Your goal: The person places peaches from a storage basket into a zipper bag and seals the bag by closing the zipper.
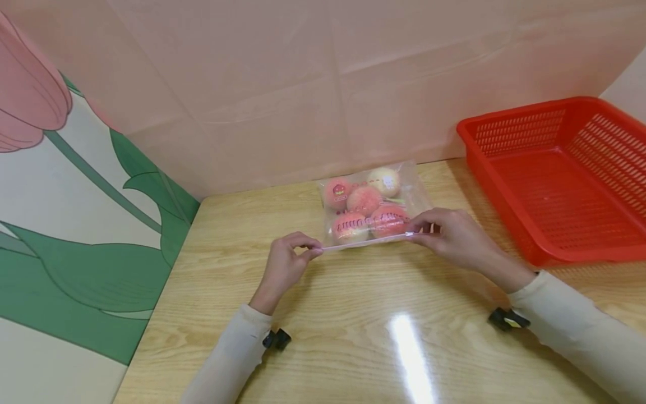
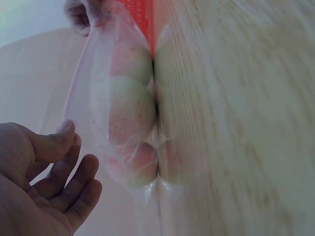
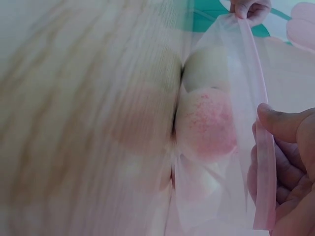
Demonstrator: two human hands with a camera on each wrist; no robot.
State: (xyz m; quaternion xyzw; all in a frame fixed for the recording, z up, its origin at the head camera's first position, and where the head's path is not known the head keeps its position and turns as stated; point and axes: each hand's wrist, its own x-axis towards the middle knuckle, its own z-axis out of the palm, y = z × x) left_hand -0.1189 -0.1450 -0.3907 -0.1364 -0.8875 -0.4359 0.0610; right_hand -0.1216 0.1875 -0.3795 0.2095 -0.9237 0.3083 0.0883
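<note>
A clear plastic zip bag (image 1: pixel 323 224) with printed lettering lies on the wooden table, holding several pink and pale peaches (image 1: pixel 364 200). Its pink closure strip (image 3: pixel 256 73) runs along the side nearest me, raised above the fruit. My left hand (image 1: pixel 287 264) pinches the left end of that strip between thumb and forefinger; the other fingers are loosely bent in the left wrist view. Towards the right end, my right hand (image 1: pixel 461 238) pinches the strip, thumb on the near face and fingers behind it. Between the two hands the strip is stretched nearly straight.
A red slatted plastic basket (image 1: pixel 504 207) stands on the table at the right. A pinkish cloth-like backdrop (image 1: pixel 262 101) rises behind the table (image 1: pixel 343 325). Along the left is a panel with painted tulips and green leaves (image 1: pixel 101 275).
</note>
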